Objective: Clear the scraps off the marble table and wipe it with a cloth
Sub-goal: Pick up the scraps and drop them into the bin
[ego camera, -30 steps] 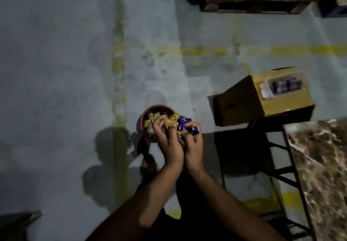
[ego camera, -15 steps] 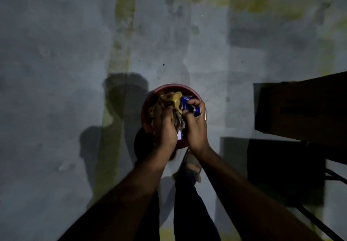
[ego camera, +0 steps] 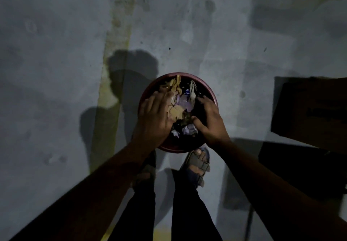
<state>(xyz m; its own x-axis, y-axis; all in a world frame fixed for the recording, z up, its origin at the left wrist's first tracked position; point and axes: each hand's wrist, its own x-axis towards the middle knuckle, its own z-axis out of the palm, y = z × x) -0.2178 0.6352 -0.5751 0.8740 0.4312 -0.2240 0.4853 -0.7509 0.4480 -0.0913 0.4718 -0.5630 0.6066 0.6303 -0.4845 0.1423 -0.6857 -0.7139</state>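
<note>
Head view, dim light. We look straight down at a round reddish bin (ego camera: 211, 93) standing on the grey floor (ego camera: 56, 71), just ahead of our feet. Inside it we see the scraps (ego camera: 177, 107): crumpled tan paper, pale purple bits, and a wrapper with blue print near the far rim. The pile fills the middle of the bin and rises about to rim level.

Our left hand (ego camera: 155, 117) lies palm down over the near-left part of the bin, fingers spread and fairly straight, resting on the tan paper. Our right hand (ego camera: 209, 122) sits over the near-right part, fingers bent down into the scraps, thumb pointing inward; we cannot tell whether it grips anything. Both forearms come up from the bottom corners and converge on the bin.

A sandal (ego camera: 198, 165) shows just below the bin. A dark box (ego camera: 311, 113) sits at right. The marble table is out of frame.
</note>
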